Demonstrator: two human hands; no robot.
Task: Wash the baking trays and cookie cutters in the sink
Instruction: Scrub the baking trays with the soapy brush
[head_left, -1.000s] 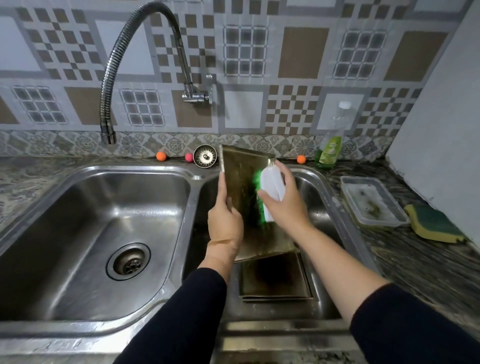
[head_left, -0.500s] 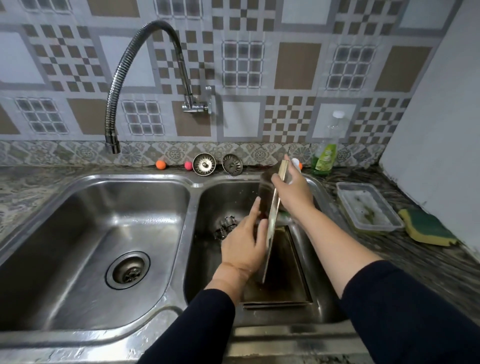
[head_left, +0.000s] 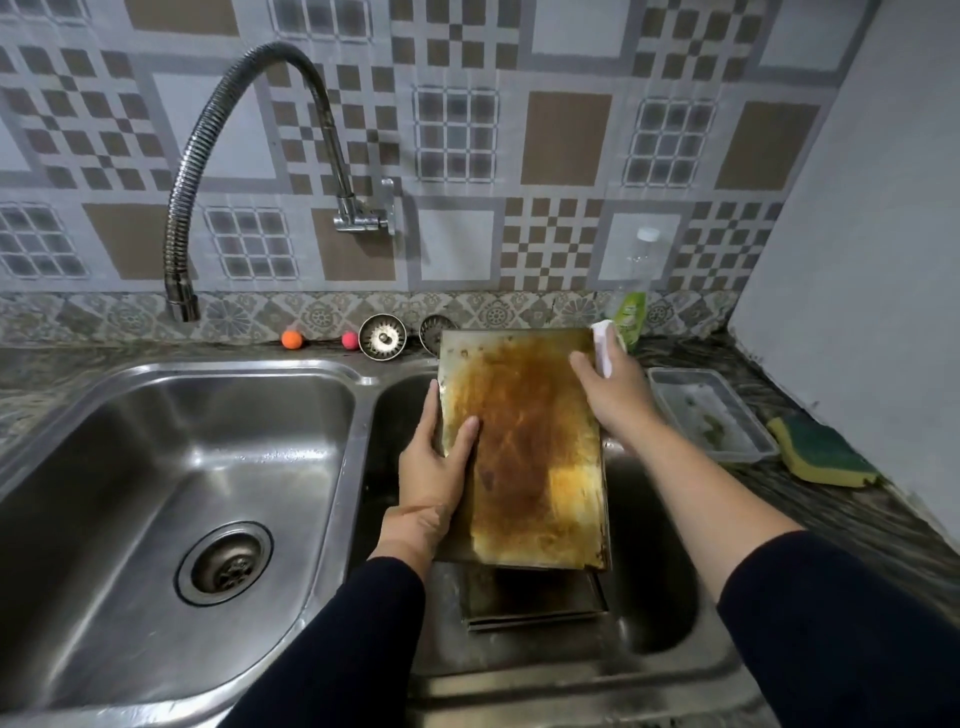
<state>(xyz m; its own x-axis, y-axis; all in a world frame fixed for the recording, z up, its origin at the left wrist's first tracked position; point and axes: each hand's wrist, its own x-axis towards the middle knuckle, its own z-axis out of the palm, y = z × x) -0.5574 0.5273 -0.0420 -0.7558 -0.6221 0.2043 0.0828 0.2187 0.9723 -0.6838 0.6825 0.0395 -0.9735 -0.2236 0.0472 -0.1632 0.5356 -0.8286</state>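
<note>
I hold a rectangular baking tray tilted over the right sink basin, its brown, rust-stained face turned toward me. My left hand grips its left edge, thumb on the stained face. My right hand is at the tray's upper right corner and holds a white-handled scrub brush, only its white end showing. More trays lie stacked flat at the bottom of the right basin, under the held one.
The left basin has a drain, with the flexible faucet above it. Two sink strainers and two small balls sit on the back ledge. A dish soap bottle, a clear plastic container and a yellow-green sponge are on the right counter.
The tray went from being scrubbed on one face, through an edge-on position, to its stained face toward me. My right hand with the brush moved to the upper right corner.
</note>
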